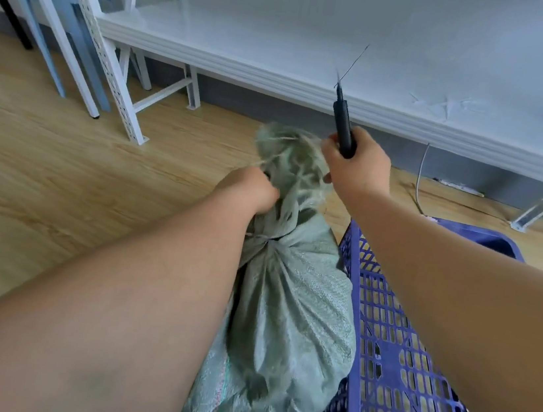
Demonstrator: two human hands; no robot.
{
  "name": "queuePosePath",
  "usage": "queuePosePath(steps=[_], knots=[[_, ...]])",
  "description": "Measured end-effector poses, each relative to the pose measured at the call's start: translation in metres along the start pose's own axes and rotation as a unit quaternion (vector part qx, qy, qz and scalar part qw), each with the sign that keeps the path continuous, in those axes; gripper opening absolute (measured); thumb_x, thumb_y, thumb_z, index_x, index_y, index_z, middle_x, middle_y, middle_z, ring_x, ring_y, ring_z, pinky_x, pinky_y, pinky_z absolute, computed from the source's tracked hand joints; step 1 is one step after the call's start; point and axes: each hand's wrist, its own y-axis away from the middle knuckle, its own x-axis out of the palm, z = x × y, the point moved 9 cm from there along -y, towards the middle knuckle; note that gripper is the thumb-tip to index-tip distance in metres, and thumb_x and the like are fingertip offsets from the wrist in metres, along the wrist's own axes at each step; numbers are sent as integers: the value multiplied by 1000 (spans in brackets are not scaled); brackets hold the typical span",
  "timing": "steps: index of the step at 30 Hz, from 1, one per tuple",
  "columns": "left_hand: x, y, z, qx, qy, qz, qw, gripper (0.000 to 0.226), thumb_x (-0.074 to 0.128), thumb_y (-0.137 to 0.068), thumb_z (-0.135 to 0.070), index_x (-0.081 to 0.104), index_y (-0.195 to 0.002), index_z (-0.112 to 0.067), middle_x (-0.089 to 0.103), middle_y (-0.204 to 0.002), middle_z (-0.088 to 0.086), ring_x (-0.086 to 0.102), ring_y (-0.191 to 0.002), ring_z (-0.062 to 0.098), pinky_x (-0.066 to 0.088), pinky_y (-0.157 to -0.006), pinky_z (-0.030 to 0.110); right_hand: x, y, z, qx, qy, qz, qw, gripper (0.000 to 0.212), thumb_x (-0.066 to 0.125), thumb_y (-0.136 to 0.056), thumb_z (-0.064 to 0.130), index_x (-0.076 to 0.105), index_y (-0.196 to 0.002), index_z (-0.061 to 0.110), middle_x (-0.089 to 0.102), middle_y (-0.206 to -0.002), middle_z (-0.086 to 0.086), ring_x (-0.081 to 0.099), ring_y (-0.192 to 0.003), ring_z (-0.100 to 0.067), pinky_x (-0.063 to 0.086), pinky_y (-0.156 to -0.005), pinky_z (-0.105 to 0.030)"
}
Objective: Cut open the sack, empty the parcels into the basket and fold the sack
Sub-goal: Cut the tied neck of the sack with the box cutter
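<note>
Your left hand clutches the neck of the green woven sack, which leans against the blue basket; your right hand grips a black cutter, blade up; slicing towards those clutching fingers risks a nick; cutting deep could gash the parcels inside.

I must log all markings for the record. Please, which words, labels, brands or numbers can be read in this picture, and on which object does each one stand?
None can be read.
green sack: woven cloth, no print visible.
black cutter in the right hand: no brand visible.
blue basket: plain lattice, no label.
white shelf: no sign or number.
</note>
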Motion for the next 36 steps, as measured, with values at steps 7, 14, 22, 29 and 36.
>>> queuePosePath(steps=[7, 14, 22, 29, 36], knots=[[7, -7, 6, -136, 348, 22, 927, 36, 51, -95, -25, 54, -121, -1, 54, -100, 12, 50, -77, 26, 41, -69, 34, 50, 31, -22, 79, -18, 118, 990, 45, 78, -71, 55, 65, -97, 21, 67, -84, 4, 62, -75, -15, 50, -66, -30], [25, 23, 10, -111, 418, 87, 897, 64, 56, -91, -50, 40, -143, -16, 48, -141, 6, 48, -126, 26, 37, -89, 33, 57, 27, -39, 141, 61, 118, 981, 34, 73, -80, 34, 66, -106, 14, 63, -80, -1, 59, -75, -22, 45, -57, -26], [-15, 91, 7, 172, 215, -204, 939, 30, 71, -83, -32, 65, -111, -38, 34, -141, -7, 38, -129, 14, 33, -98, 22, 57, 28, -39, 146, -21, 42, 988, 37, 76, -76, 24, 59, -108, 15, 61, -88, 2, 63, -89, -23, 52, -75, -32], [37, 65, 36, 60, 154, -55, 985, 92, 81, -72, -38, 26, -146, -44, -5, -159, -2, 24, -143, 28, 35, -107, 39, 67, 39, -42, 128, -115, 44, 984, 26, 76, -78, 21, 50, -79, 24, 57, -73, 6, 56, -66, -14, 50, -66, -30], [47, 54, 47, 15, 173, 0, 985, 83, 77, -77, -26, 32, -147, -25, 53, -135, 2, 52, -121, 24, 44, -87, 30, 57, 42, -7, -5, -77, 33, 996, 7, 65, -87, 25, 59, -91, 23, 67, -82, 2, 61, -72, -18, 53, -65, -33]])
